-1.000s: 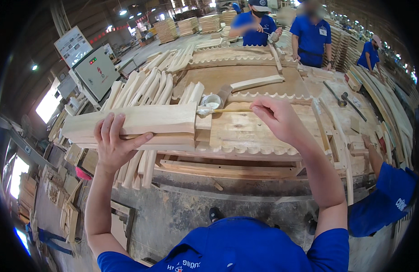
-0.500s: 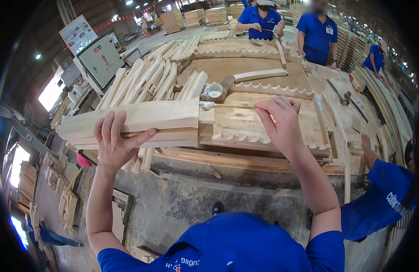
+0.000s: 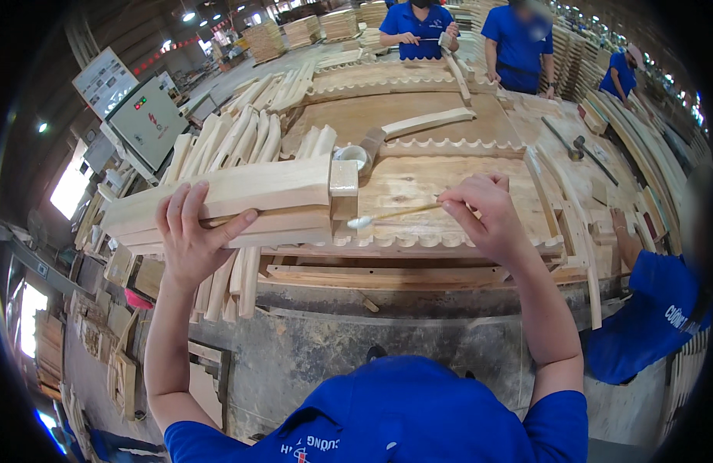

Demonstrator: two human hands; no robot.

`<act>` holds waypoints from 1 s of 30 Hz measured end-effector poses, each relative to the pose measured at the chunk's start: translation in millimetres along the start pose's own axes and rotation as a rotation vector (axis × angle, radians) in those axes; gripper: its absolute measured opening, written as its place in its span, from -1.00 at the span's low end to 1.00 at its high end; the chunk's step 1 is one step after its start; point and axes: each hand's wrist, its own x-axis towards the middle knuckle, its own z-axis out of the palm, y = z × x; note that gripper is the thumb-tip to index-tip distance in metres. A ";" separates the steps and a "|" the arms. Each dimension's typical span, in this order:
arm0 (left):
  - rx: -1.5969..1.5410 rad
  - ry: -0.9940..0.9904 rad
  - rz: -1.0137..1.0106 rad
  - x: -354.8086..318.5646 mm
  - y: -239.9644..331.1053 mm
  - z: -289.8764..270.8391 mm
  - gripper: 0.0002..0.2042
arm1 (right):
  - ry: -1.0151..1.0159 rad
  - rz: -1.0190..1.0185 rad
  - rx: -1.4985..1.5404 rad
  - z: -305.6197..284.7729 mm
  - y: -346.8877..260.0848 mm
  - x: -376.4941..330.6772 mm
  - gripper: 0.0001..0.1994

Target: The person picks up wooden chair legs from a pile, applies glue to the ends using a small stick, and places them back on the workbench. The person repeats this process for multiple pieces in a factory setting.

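since a second ago the thin stick [image 3: 395,213] pinched by the right hand [image 3: 484,216] has been brought leftward, so its white tip is now pressed to the end of the wooden bars [image 3: 233,204]. these are clasped by the left hand [image 3: 190,235], long axis left-right, above the surface [image 3: 418,278].

Glue cup [image 3: 351,157] sits behind stacked boards [image 3: 240,202], on workbench [image 3: 441,185].
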 end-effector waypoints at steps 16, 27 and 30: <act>0.046 0.027 0.039 13.6 -1.7 29.2 -0.21 | 0.062 0.120 -0.104 24.4 4.1 8.9 -0.93; -0.035 0.019 0.007 19.9 2.6 27.1 -0.20 | -0.048 0.205 0.014 1.5 7.9 -9.1 -0.95; -0.045 0.035 0.008 21.9 5.2 24.0 -0.21 | -0.052 0.248 -0.001 4.7 11.5 -5.1 -0.93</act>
